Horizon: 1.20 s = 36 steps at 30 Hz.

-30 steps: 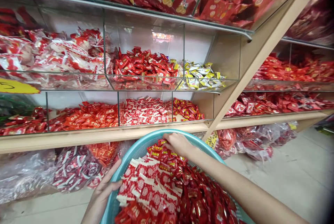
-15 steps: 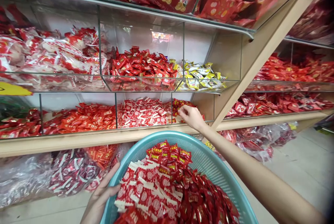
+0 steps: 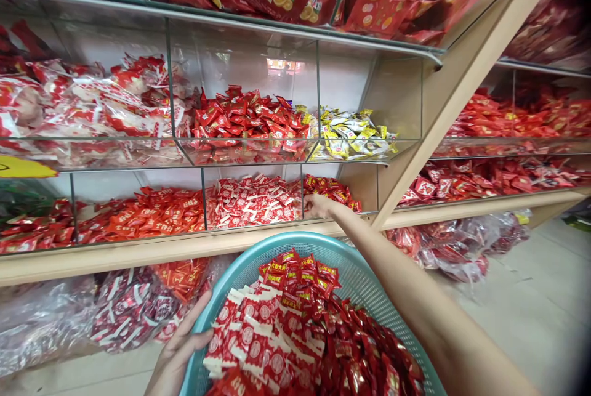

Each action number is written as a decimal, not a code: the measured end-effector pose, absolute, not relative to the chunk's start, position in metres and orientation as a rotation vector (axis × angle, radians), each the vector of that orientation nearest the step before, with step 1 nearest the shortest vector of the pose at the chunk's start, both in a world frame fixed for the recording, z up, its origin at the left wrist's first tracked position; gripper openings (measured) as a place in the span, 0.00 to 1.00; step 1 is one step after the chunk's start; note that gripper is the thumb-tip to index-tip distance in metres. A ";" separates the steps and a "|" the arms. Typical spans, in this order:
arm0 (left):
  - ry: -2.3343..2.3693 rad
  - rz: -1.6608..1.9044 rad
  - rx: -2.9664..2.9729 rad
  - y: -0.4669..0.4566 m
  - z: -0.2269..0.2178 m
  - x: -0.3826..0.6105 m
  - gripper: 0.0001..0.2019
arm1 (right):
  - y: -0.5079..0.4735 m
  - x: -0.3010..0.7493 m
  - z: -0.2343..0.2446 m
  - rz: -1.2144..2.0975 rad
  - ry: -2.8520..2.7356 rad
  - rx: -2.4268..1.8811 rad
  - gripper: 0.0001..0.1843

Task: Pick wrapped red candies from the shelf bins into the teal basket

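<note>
My left hand (image 3: 178,356) grips the near-left rim of a teal plastic basket (image 3: 369,288). The basket is piled with red and red-and-white wrapped candies (image 3: 295,328). My right hand (image 3: 318,205) reaches over the basket into the lower right glass bin of small red candies (image 3: 335,189). Its fingers are curled down among the candies there; what they hold, if anything, is hidden.
Glass-fronted shelf bins hold red-and-white candies (image 3: 252,199), orange-red ones (image 3: 152,211), red packets (image 3: 249,119) and yellow ones (image 3: 353,134). Plastic bags of candy (image 3: 133,303) lie under the wooden shelf edge (image 3: 138,251). A slanted wooden upright (image 3: 443,94) divides the shelving. Tiled floor is at right.
My right hand left the basket's candy pile, rose to the lower right bin, and now dips into it. The basket and my left hand stayed about where they were.
</note>
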<state>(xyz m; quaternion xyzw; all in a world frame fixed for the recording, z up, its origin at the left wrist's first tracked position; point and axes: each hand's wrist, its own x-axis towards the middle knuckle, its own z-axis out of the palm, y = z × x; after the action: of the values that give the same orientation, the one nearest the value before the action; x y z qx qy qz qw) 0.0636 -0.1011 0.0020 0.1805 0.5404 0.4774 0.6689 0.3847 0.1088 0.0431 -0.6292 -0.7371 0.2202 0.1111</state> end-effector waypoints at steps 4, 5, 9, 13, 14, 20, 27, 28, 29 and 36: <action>1.207 1.055 0.379 -0.097 -0.003 0.059 0.34 | 0.107 0.382 0.046 0.661 -2.150 -1.906 0.11; 1.213 1.059 0.385 -0.096 -0.004 0.059 0.35 | 0.106 0.381 0.047 0.659 -2.146 -1.920 0.09; 1.260 1.096 0.460 -0.095 -0.007 0.058 0.33 | 0.101 0.382 0.054 0.590 -2.110 -1.968 0.06; 1.306 1.110 0.514 -0.093 -0.007 0.057 0.30 | 0.085 0.396 0.074 0.440 -2.055 -1.974 0.07; 1.307 1.103 0.515 -0.093 -0.006 0.058 0.30 | 0.077 0.401 0.081 0.398 -2.041 -1.958 0.08; 1.259 1.055 0.459 -0.095 0.002 0.063 0.29 | 0.003 0.415 0.116 0.564 -1.943 -1.583 0.12; 1.262 1.042 0.447 -0.098 0.005 0.066 0.28 | -0.038 0.388 0.061 0.484 -2.246 -1.687 0.11; 1.257 1.041 0.442 -0.098 0.006 0.066 0.28 | -0.038 0.383 0.054 0.381 -2.298 -1.750 0.11; 1.254 1.040 0.440 -0.099 0.007 0.066 0.28 | -0.038 0.379 0.048 0.286 -2.347 -1.805 0.11; 1.259 1.079 0.493 -0.099 0.007 0.064 0.26 | -0.031 0.361 0.041 0.077 -2.524 -1.960 0.12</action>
<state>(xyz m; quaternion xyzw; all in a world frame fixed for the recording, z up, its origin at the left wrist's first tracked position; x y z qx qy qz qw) 0.0643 -0.0990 0.0067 0.2168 0.5539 0.4747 0.6487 0.3605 -0.0308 0.0408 -0.6129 -0.7893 0.0240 -0.0277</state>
